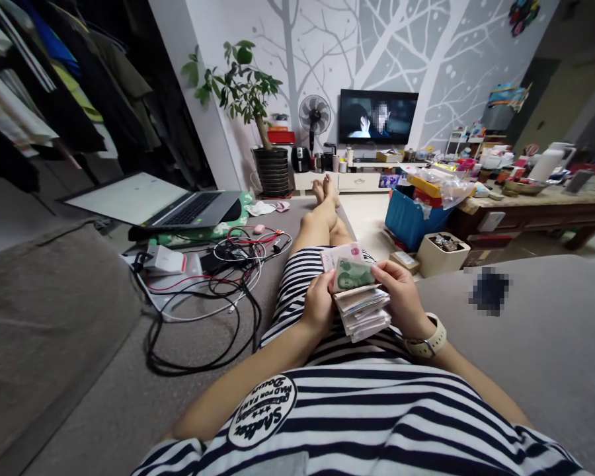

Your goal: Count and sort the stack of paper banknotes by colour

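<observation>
I sit on a grey sofa (525,330) with my legs stretched out, wearing a striped dress. Both hands hold a stack of banknotes (361,311) over my lap. My left hand (318,305) grips the left side of the stack, thumb on the top green note (353,274). My right hand (401,294), a white watch on its wrist, closes on the right side, fingers touching the top notes. A pink note (340,254) sticks out behind the green one.
An open laptop (178,208) lies on the sofa at my left, with tangled cables (218,291) and a white charger box (166,259). A blue bin (411,221), a white box (443,254) and a cluttered wooden table (540,205) stand at right. TV (378,117), fan and plant stand ahead.
</observation>
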A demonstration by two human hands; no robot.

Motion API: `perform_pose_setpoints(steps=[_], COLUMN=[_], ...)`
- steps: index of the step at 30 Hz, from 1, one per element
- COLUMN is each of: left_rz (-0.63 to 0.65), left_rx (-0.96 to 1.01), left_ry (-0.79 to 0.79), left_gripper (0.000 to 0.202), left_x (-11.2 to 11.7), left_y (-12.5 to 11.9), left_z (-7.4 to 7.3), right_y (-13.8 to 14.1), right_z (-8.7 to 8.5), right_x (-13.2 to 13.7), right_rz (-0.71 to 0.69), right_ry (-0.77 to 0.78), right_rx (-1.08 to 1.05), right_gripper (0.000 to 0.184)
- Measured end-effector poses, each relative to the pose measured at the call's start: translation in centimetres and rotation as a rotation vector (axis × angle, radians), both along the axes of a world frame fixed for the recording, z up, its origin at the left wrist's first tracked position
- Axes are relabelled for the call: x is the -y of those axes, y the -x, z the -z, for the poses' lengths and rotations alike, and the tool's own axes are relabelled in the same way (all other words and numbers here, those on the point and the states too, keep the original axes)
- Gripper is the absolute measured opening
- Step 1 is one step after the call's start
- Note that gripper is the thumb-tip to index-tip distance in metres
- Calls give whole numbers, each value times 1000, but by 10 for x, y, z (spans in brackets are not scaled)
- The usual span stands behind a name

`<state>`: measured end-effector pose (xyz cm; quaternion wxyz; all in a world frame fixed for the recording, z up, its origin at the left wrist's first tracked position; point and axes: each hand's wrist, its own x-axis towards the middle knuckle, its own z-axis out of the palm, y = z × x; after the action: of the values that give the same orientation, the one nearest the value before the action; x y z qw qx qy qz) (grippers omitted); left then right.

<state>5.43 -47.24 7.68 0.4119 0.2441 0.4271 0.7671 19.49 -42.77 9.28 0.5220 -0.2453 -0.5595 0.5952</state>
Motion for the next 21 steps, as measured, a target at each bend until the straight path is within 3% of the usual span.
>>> perform_pose_setpoints(steps=[4,14,18,21], left_rz=[20,237,257,167], left_rx=[-53,-15,-46,-70], left_ry=[-29,-99,-89,-60], left_gripper=[23,36,38,33], left_x=[6,3,0,-3], left_y=[4,0,0,2], left_z=[-1,6,7,10], right_y=[3,7,5,6], right_z=[4,7,7,9], right_x=[0,-5,-7,-9], right_rz=[-17,-4,-3,16], right_ry=[-11,84,73,55], right_rx=[-8,-60,-37,-41], right_gripper=[29,36,36,35])
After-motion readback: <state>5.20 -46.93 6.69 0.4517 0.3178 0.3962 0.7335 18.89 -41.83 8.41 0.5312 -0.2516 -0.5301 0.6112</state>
